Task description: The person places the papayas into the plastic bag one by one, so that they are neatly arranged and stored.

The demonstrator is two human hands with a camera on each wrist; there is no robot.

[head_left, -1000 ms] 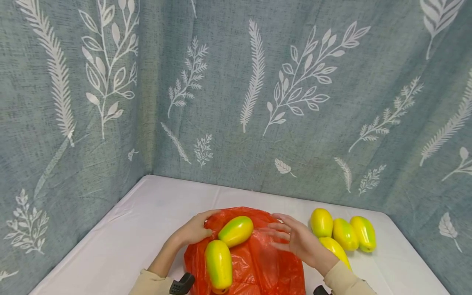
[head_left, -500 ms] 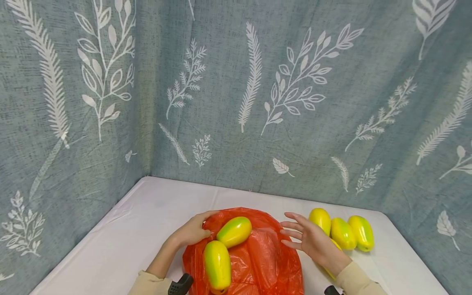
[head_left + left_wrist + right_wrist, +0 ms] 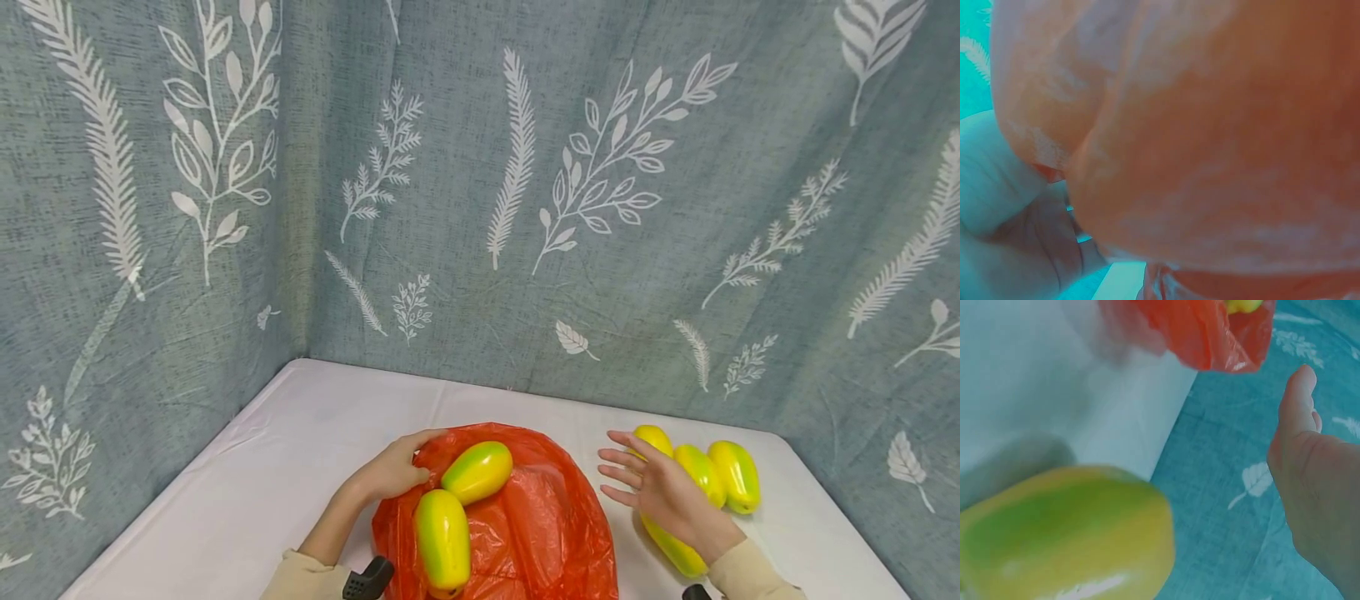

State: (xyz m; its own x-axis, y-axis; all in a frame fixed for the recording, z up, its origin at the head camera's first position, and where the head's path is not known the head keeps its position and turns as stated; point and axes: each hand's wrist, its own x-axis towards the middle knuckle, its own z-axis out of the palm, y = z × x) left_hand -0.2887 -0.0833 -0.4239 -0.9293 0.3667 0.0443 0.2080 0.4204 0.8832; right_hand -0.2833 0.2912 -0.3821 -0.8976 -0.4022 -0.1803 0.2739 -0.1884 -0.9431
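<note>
A red plastic bag [image 3: 525,533] lies spread open on the table. My left hand [image 3: 393,468] holds its left rim between thumb and fingers; in the left wrist view the bag film [image 3: 1210,156] hides most of the fingers. Two glossy oblong yellow-green fruits, like mangoes or papayas, sit at the bag's left side: an upright fruit [image 3: 442,542] in front and a slanted fruit [image 3: 477,472] behind. My right hand [image 3: 671,500] is held with straight fingers right of the bag, holding nothing. It partly covers a loose fruit [image 3: 678,552], which looms large in the right wrist view.
Several matching fruits [image 3: 737,477] lie in a group on the right of the white-covered table [image 3: 330,408]. Blue-grey leaf-patterned curtains [image 3: 450,208] hang behind it and at both sides.
My right hand has moved right, from over the bag to beside the loose fruits, fingers still straight. My left hand, the bag and the two fruits there have stayed put.
</note>
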